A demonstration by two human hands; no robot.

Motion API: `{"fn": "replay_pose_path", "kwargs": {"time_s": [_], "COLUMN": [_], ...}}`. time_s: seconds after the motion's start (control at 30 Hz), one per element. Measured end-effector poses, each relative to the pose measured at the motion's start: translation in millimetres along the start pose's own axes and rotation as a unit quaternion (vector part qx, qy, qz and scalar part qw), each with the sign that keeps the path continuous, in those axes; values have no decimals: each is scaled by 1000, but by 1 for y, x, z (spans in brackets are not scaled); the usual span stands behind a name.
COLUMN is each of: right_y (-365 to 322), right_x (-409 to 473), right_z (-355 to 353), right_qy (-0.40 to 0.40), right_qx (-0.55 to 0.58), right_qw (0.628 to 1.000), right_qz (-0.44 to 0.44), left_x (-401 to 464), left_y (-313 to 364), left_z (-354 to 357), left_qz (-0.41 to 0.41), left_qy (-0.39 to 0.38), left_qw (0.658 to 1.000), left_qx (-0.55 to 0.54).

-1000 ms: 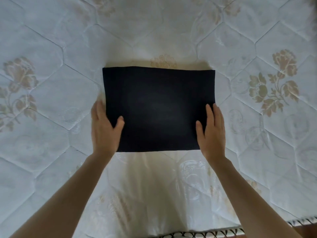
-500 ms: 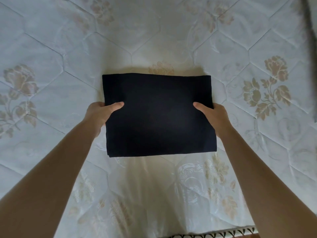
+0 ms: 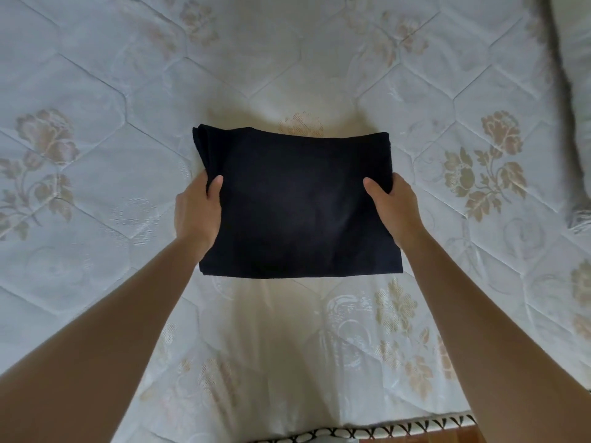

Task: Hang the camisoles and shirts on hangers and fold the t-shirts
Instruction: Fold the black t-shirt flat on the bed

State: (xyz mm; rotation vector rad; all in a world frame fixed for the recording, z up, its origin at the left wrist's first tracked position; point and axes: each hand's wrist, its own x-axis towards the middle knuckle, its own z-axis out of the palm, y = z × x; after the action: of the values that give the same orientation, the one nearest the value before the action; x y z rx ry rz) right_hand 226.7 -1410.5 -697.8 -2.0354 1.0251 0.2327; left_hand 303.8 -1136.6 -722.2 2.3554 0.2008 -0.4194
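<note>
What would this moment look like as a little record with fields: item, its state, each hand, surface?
item: black t-shirt
state: folded into a rectangle
left hand: grips the left edge, thumb on top
right hand: grips the right edge, thumb on top
surface: quilted mattress with floral pattern
hangers: none in view

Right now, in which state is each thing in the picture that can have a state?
Black t-shirt: folded into a rectangle, held at its two side edges.
Left hand: grips the left edge of the t-shirt, thumb on top.
Right hand: grips the right edge of the t-shirt, thumb on top.
Mattress: bare quilted surface with flower pattern, yellowish stain around the t-shirt.
</note>
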Motion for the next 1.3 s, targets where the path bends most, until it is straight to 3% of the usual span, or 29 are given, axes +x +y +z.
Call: {"fn": "replay_pose_path", "kwargs": {"time_s": [0.17,0.33,0.7,1.07,1.3], "right_y": [-26,-76,-197,-251,-269], "right_x": [-34,-89,-237,-375,-453], "right_z": [-13,-49,-158,-179,-151], "right_qy": [41,57,55,-115,-244], "right_qx": [-58,-76,61,72,17], "right_qw": [995,987,978,936,868], "right_qz": [-73,-129,-193,-325,-432], "left_x": [-23,-56,-165,-345,-480], "left_y": [20,53,154,129,86], "left_z": [-21,-86,-286,-398,-407], "left_qz": [38,58,136,44,-87], "left_qy": [40,57,112,244,382], "left_qw": [998,997,984,967,915], "left_qx": [6,-2,-30,-58,-99]}}
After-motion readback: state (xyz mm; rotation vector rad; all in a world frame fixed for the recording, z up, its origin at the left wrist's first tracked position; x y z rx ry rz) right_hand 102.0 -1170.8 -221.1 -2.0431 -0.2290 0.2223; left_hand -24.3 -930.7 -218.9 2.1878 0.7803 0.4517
